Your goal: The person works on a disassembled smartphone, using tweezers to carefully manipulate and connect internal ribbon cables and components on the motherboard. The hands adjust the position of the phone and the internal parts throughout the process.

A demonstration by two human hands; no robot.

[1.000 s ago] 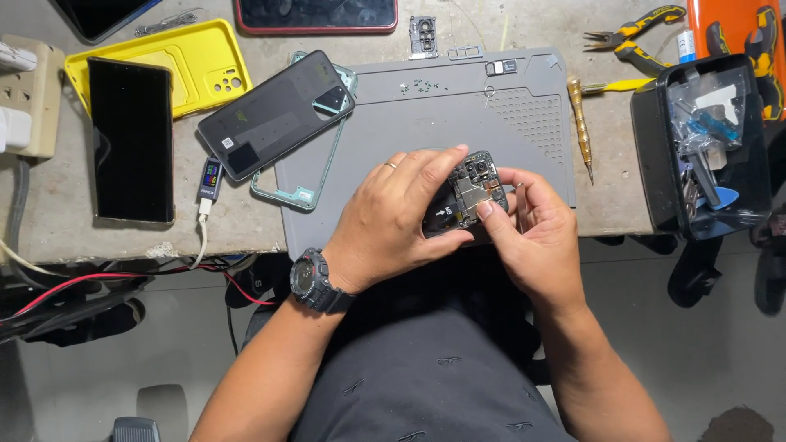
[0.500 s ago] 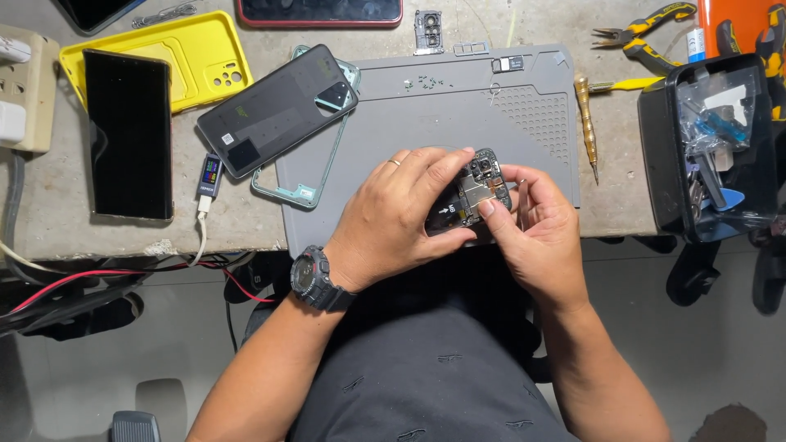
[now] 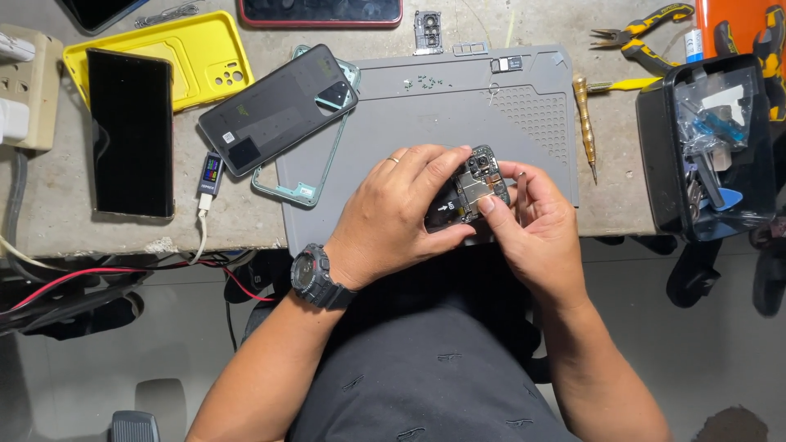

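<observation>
An opened phone with bare circuit parts [image 3: 471, 185] is held over the front edge of a grey work mat [image 3: 426, 115]. My left hand [image 3: 393, 217], with a black watch on its wrist, wraps around the phone's left and lower side. My right hand [image 3: 536, 229] grips the phone's right edge, thumb pressed on the board. Most of the phone's body is hidden by my fingers.
A dark phone back cover [image 3: 274, 110] lies on a teal frame [image 3: 307, 176] at the mat's left. A yellow case [image 3: 192, 53], black phone [image 3: 131, 131], brass screwdriver [image 3: 583, 119], pliers [image 3: 643, 37] and black parts box [image 3: 708, 147] lie around. Small screws [image 3: 422, 79] dot the mat.
Both hands stay on the opened phone; my fingers have shifted only slightly on it. The view has drifted a little.
</observation>
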